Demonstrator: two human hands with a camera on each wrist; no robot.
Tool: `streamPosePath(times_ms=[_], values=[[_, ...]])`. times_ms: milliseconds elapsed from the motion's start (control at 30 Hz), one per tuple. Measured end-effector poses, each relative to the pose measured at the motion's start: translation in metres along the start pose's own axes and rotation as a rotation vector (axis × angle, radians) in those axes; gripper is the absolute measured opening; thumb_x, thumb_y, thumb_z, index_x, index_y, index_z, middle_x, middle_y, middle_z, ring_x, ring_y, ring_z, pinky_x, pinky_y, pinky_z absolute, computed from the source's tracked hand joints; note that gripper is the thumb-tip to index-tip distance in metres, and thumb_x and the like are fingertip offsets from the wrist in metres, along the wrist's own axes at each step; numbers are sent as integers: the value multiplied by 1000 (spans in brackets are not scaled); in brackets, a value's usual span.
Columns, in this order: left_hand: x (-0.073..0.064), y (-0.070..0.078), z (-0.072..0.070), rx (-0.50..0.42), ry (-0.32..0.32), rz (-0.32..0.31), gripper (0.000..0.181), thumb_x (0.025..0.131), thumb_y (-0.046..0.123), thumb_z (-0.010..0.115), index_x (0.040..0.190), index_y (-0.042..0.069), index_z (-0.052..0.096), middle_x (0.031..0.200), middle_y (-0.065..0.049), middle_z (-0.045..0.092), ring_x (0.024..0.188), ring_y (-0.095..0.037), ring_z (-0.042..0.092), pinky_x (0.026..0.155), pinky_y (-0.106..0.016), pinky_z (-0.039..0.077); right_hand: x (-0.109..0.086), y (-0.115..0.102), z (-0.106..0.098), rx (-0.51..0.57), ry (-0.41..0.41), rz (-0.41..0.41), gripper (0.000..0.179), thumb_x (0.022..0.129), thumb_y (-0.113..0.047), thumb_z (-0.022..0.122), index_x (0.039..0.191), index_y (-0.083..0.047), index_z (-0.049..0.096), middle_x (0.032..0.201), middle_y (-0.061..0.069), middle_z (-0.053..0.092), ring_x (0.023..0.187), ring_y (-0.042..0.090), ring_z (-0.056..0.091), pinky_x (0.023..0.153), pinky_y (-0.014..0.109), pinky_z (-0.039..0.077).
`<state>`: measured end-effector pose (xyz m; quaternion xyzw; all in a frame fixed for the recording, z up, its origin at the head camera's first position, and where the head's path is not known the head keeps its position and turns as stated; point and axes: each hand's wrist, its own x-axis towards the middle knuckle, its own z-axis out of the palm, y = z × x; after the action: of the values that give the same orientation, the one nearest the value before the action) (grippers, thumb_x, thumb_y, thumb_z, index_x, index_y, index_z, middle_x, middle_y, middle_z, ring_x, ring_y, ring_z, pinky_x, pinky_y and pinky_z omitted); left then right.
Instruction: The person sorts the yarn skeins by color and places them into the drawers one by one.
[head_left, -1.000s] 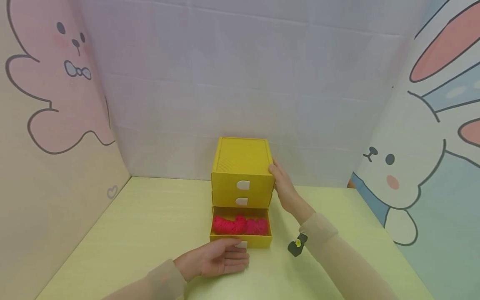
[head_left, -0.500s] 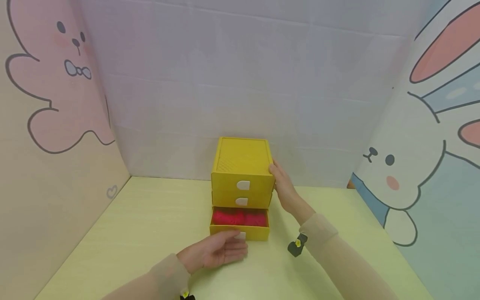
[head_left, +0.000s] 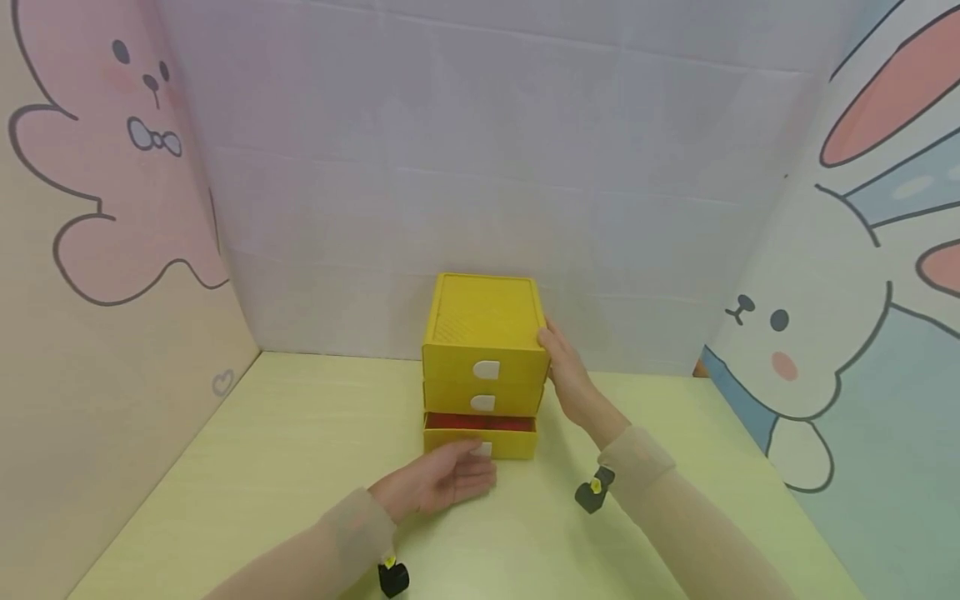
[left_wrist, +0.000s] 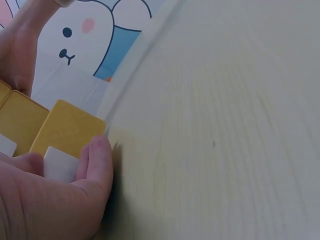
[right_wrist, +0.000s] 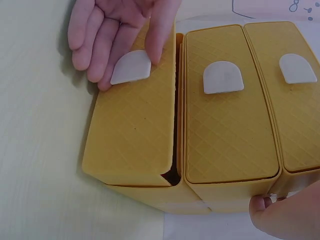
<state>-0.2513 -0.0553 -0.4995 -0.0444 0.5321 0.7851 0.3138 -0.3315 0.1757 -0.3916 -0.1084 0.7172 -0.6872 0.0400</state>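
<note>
A yellow three-drawer storage box (head_left: 486, 312) stands against the back wall. Its bottom drawer (head_left: 513, 443) is slightly pulled out, with a narrow strip of the red contents (head_left: 480, 422) showing inside. My left hand (head_left: 442, 482) touches the drawer front at its white handle (left_wrist: 60, 165), palm turned up and fingers fairly straight, thumb to one side of the handle. My right hand (head_left: 573, 379) rests against the box's right side, thumb at the front top corner; its other fingers are partly hidden. In the right wrist view the upper two drawers (right_wrist: 230, 130) sit closed.
A pale yellow tabletop (head_left: 315, 433) lies under the box. Behind it hangs a whitish sheet (head_left: 480, 167). Side panels carry a pink cartoon animal (head_left: 120, 167) on the left and a white rabbit (head_left: 817, 317) on the right.
The bottom drawer has slid back into the box, with my left hand moving along at its front. Most of the red contents have gone out of sight. My right hand has stayed put.
</note>
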Motion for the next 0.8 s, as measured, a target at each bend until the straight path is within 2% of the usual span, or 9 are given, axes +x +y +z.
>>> streamPosePath(times_ms=[267, 400, 667, 800], values=[[12, 6, -1, -1, 28, 12, 60, 113, 31, 53, 147, -17, 44, 147, -37, 54, 137, -48, 57, 116, -51, 49, 0, 0, 0, 1, 9, 6, 63, 115, -45, 37, 172, -28, 16, 176, -3, 20, 160, 23, 23, 131, 53, 21], [17, 8, -2, -6, 46, 18, 59, 113, 30, 53, 147, -17, 44, 146, -36, 55, 136, -48, 58, 116, -51, 49, 0, -1, 0, -5, 5, 11, 63, 115, -45, 36, 172, -28, 15, 177, -4, 18, 162, 22, 19, 132, 54, 20], [23, 12, -2, -5, 50, 17, 60, 113, 30, 50, 148, -19, 43, 151, -38, 50, 141, -49, 52, 119, -52, 46, 0, -1, -1, -16, -5, 2, 63, 116, -43, 33, 173, -25, 13, 178, -1, 15, 163, 23, 12, 131, 59, 17], [25, 13, -2, 0, 58, 15, 60, 114, 30, 50, 147, -19, 44, 150, -37, 51, 140, -48, 53, 119, -52, 46, 0, -2, 0, -19, -1, 9, 63, 115, -43, 34, 173, -26, 14, 178, -2, 16, 163, 23, 13, 132, 57, 17]])
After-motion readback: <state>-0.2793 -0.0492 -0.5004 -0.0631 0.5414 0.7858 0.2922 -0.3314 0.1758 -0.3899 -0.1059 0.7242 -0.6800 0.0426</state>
